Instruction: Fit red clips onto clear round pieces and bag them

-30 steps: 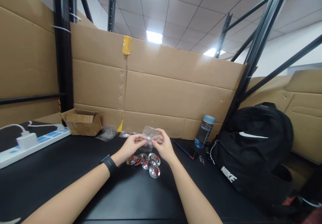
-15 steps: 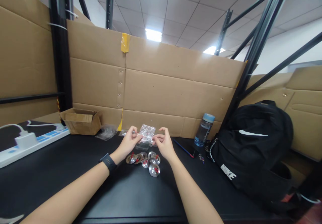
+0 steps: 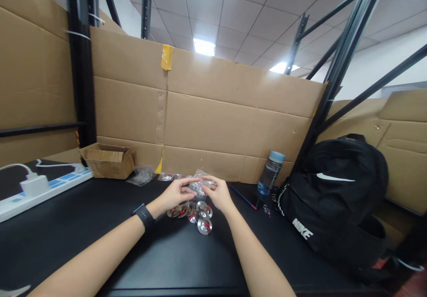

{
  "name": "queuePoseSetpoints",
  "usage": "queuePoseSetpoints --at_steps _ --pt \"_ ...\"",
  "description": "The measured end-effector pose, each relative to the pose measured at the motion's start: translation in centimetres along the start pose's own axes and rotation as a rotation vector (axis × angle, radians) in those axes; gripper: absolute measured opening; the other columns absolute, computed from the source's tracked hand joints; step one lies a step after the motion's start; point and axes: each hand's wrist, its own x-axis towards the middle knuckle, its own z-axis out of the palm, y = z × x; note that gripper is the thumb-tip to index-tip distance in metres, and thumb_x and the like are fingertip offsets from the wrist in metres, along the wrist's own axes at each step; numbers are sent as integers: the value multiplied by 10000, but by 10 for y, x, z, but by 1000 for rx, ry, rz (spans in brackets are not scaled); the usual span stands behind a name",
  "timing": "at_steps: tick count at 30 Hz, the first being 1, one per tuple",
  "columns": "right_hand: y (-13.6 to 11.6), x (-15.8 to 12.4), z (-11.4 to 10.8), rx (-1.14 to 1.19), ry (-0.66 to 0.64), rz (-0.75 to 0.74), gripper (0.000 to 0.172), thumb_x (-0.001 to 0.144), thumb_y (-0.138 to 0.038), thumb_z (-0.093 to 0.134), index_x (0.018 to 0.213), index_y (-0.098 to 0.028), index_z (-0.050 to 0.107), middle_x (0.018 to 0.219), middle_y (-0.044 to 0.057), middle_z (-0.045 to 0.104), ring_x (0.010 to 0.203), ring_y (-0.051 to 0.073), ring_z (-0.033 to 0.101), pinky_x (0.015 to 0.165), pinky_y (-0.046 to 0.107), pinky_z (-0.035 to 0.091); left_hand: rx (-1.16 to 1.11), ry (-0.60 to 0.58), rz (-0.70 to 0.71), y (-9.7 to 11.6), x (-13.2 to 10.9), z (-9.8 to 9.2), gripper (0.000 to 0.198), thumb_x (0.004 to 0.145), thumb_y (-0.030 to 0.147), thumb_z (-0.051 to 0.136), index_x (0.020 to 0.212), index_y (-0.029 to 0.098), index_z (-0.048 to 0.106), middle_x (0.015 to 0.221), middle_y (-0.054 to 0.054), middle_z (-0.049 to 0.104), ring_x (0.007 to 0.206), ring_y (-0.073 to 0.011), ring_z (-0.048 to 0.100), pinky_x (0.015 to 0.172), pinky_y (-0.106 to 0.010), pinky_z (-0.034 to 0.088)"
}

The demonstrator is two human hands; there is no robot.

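Note:
My left hand (image 3: 175,194), with a dark watch on its wrist, has fingers and thumb closed about the left side of a crinkled clear plastic bag (image 3: 199,187). From the other side my right hand (image 3: 217,193) grips the same bag. What the bag contains cannot be made out. Just below it, on the black table (image 3: 167,261), lies a cluster of several shiny finger cymbals (image 3: 204,225) with red loops. Behind my left fingers, more small clear bags (image 3: 166,177) with bits of red in them lie along the cardboard wall.
At the left are a white power strip (image 3: 55,184), an open cardboard box (image 3: 108,161) and crumpled clear plastic (image 3: 142,175). Right of my hands are a blue pen (image 3: 243,197), a water bottle (image 3: 271,172), a small keychain (image 3: 267,210) and a black backpack (image 3: 336,203).
The plastic bag, held up and spread before, is now lower and bunched between my hands. My left fingers have stretched over it, and my right fingers have come down onto it.

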Motion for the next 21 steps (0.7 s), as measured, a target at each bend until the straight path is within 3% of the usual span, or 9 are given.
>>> queuePoseSetpoints --at_steps 2,5,7,9,11,14,21 --pt "0 0 -1 31 5 28 584 749 -301 754 1303 -168 626 839 55 751 604 178 676 636 319 570 -6 -2 2 1 -1 1 719 763 259 789 1426 198 515 1423 -173 548 916 -190 714 871 -362 572" --pt "-2 0 -2 121 18 31 762 713 -299 780 1420 -211 511 1191 111 702 664 173 702 658 329 597 -53 45 30 2 -1 1 868 751 251 799 1510 262 378 1546 -207 388 848 -139 709 856 -339 575" --pt "-4 0 -1 160 37 14 813 687 -297 798 1432 -245 475 1375 129 592 693 166 712 642 315 602 -96 81 36 1 0 2 935 738 259 812 1529 283 313 1535 -216 401 830 -134 711 867 -353 573" --pt "-6 0 -1 166 50 16 775 693 -307 796 1399 -248 482 1316 123 626 644 147 697 600 294 594 -113 125 13 2 1 3 851 750 300 804 1481 243 373 1405 -188 556 862 -166 717 872 -363 567" --pt "-9 0 0 163 57 32 670 719 -331 780 1329 -233 518 1108 86 704 569 131 661 560 285 580 -96 187 -20 3 1 4 671 784 362 773 1365 187 487 1172 -134 695 888 -196 717 848 -352 566" --pt "-10 0 0 154 55 33 562 729 -346 776 1231 -223 556 896 33 704 534 135 639 542 281 565 -68 261 -38 5 2 3 526 805 410 750 1221 155 555 905 -67 734 847 -199 713 807 -332 563" --pt "-7 -2 -4 133 -49 43 535 731 -343 774 1211 -245 559 872 14 698 576 170 681 571 292 558 -81 262 -1 -3 4 -1 506 747 401 804 1129 165 571 926 -57 732 818 -189 715 816 -344 569"
